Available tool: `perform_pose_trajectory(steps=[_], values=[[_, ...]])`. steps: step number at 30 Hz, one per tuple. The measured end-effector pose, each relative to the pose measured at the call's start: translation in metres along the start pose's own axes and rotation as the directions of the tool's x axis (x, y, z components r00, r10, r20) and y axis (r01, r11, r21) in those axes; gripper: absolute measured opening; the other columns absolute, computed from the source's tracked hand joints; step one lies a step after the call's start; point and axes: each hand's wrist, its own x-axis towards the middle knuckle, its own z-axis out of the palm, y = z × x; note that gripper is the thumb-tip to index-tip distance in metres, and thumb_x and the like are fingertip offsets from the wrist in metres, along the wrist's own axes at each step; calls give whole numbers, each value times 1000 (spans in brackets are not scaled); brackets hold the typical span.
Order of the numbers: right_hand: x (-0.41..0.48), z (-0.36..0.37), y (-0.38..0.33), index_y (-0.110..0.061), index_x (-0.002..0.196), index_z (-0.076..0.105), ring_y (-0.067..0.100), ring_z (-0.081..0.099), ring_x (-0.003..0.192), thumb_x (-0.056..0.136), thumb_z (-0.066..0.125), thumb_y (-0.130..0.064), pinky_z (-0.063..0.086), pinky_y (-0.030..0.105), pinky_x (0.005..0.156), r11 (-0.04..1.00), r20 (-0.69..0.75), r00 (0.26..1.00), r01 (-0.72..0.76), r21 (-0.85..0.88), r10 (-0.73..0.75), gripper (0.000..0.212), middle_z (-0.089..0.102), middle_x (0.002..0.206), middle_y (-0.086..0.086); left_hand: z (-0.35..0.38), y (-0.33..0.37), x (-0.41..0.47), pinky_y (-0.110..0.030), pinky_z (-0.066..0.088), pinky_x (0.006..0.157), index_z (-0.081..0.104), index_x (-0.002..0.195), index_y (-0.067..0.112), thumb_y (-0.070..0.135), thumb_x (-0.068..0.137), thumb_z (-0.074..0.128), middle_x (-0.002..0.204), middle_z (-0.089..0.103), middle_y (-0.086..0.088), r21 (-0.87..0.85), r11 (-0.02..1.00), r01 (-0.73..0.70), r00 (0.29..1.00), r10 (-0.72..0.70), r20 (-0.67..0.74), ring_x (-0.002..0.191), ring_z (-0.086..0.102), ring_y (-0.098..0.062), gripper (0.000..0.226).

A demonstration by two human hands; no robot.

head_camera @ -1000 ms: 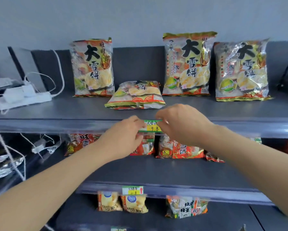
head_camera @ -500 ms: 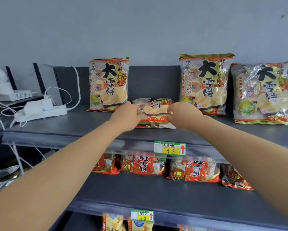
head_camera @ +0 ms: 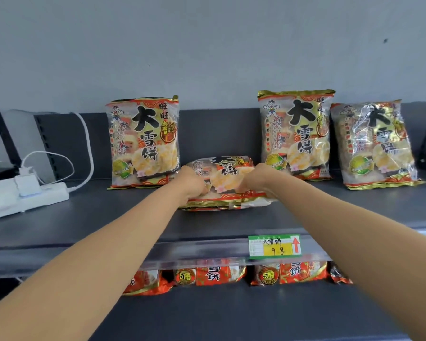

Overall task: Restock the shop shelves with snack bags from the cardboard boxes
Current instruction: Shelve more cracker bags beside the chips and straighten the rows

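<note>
A snack bag [head_camera: 225,173] with red, gold and clear print lies flat on the top grey shelf [head_camera: 108,217], its bottom edge toward me. My left hand [head_camera: 191,182] grips its left side and my right hand [head_camera: 257,179] grips its right side, fingers curled over the bag. Three matching bags stand upright against the shelf back: one on the left [head_camera: 143,141], one right of centre [head_camera: 295,134] and one at the far right [head_camera: 374,143].
A white power strip [head_camera: 22,195] with plugs and cables lies at the shelf's left end. A green and yellow price tag [head_camera: 274,246] hangs on the shelf's front rail. Smaller red snack packs [head_camera: 214,274] line the lower shelf.
Both hands left the price tag on the shelf rail, rose to the lying bag and took hold of its two sides. The view has tilted upward and drawn closer.
</note>
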Motion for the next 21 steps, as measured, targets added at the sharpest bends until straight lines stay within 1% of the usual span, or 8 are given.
perform_pose_trajectory(steps=[2, 5, 8, 10, 12, 14, 18, 21], values=[[9, 4, 2, 8, 130, 45, 36, 54, 121, 83, 66, -3, 47, 39, 98, 998, -52, 998, 24, 66, -21, 52, 53, 132, 24, 2, -4, 6, -32, 47, 94, 40, 132, 7, 9, 76, 71, 128, 52, -14, -55, 998, -44, 998, 41, -45, 115, 53, -29, 64], [21, 7, 6, -3, 144, 19, 36, 45, 126, 80, 72, -9, 43, 41, 102, 995, -158, 987, 7, 95, 8, 83, 38, 142, 22, 3, -4, 13, -41, 50, 94, 38, 132, 15, 12, 72, 69, 128, 48, -13, -56, 984, -170, 975, 160, -154, 109, 55, -30, 68], [31, 9, 7, -17, 145, 12, 37, 44, 125, 80, 72, -9, 42, 42, 99, 978, -283, 959, 79, 193, -22, 89, 29, 144, 17, -1, 1, 15, -25, 37, 96, 26, 142, 15, 2, 79, 66, 134, 36, -12, 11, 943, -333, 907, 324, -269, 119, 42, -25, 76], [40, 9, 7, -19, 142, 14, 37, 48, 118, 80, 69, -5, 47, 42, 94, 970, -350, 935, 140, 200, -62, 85, 31, 141, 16, -5, 3, 17, -23, 31, 97, 19, 145, 16, -5, 81, 62, 138, 28, -11, 78, 920, -383, 873, 389, -293, 126, 34, -23, 80], [50, 10, 4, -15, 137, 18, 37, 52, 112, 81, 64, -1, 49, 43, 88, 981, -392, 913, 165, 99, -114, 73, 37, 136, 17, -6, 1, 23, -22, 31, 94, 19, 143, 16, -10, 81, 58, 138, 25, -12, 135, 904, -406, 857, 427, -288, 123, 36, -23, 77], [62, 14, 0, -9, 134, 23, 39, 53, 111, 84, 56, 1, 48, 45, 87, 985, -401, 902, 172, -11, -162, 62, 40, 132, 19, -4, -2, 29, -22, 34, 85, 23, 138, 13, -13, 80, 54, 134, 27, -15, 211, 888, -408, 858, 452, -243, 108, 43, -23, 70], [76, 25, -10, -5, 134, 32, 40, 44, 119, 89, 48, 0, 42, 42, 96, 954, -419, 877, 127, -270, -235, 48, 35, 134, 19, 5, -11, 45, -28, 42, 68, 29, 128, 9, -13, 81, 54, 126, 30, -14, 308, 868, -389, 873, 454, -179, 80, 50, -22, 57], [77, 40, -20, -2, 119, 53, 32, 56, 109, 91, 48, -8, 48, 35, 85, 880, -231, 921, 190, -435, -312, 28, 53, 124, 18, 6, -20, 57, -28, 43, 67, 29, 132, 9, -11, 82, 56, 124, 32, -14, 410, 813, -413, 848, 508, -153, 80, 53, -24, 61]])
